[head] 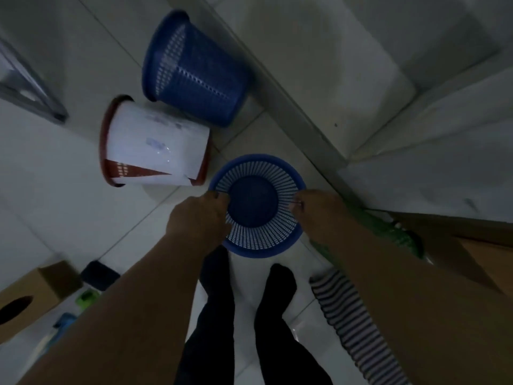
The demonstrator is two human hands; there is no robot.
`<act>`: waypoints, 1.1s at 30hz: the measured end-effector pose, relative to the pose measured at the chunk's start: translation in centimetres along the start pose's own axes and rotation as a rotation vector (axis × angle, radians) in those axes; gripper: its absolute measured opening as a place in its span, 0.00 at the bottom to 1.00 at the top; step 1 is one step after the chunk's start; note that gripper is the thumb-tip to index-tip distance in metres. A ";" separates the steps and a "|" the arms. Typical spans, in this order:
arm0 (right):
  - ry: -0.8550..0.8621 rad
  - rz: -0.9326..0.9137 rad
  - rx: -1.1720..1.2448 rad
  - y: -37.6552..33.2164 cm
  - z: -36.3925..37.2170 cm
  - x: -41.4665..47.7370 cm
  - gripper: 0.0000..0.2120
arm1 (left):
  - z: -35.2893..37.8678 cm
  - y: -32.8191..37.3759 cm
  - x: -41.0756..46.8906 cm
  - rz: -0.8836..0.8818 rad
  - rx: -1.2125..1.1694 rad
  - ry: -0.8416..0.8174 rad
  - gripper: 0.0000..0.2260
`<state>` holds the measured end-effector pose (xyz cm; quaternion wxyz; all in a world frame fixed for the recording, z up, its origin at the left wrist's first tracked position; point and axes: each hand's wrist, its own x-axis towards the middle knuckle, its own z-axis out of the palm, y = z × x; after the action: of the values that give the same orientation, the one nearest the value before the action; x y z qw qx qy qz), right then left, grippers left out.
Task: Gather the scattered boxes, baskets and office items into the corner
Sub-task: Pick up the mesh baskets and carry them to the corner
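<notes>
my left hand [200, 215] and right hand [319, 212] grip opposite rim edges, upright blue basket [256, 207] between them, mouth up | wall corner [349, 159] ahead-right, nearer right hand | tipped blue basket [200, 70], red basket [155, 143] ahead-left

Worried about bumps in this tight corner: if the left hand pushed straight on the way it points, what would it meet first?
The left hand grips the upright blue basket, so that comes first; beyond it, probably the grey wall strip, though depth is unclear.
</notes>
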<state>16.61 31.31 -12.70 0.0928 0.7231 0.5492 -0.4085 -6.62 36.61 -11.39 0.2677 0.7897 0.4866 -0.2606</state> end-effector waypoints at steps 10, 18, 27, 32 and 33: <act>0.014 -0.017 0.130 2.4 4.6 4.2 0.19 | 6.9 0.0 4.4 -0.048 -0.306 -0.056 0.27; 0.271 -0.107 0.068 -3.2 -4.9 -1.9 0.12 | -5.8 0.8 -0.9 -0.058 -0.271 0.152 0.24; 0.493 -0.264 0.042 -15.2 -27.7 -19.4 0.12 | -29.4 2.8 -18.5 -0.081 -0.252 0.530 0.21; 0.654 -0.441 -0.019 -22.3 -36.2 -26.0 0.12 | -37.9 3.9 -28.8 -0.237 -0.288 0.795 0.23; 0.680 -0.483 -0.018 -23.6 -37.3 -27.0 0.13 | -38.8 3.8 -30.6 -0.275 -0.291 0.846 0.23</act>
<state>12.58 42.60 37.61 -0.1858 0.6665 0.7059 -0.1516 -9.21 42.19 37.79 0.1169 0.7092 0.6845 0.1220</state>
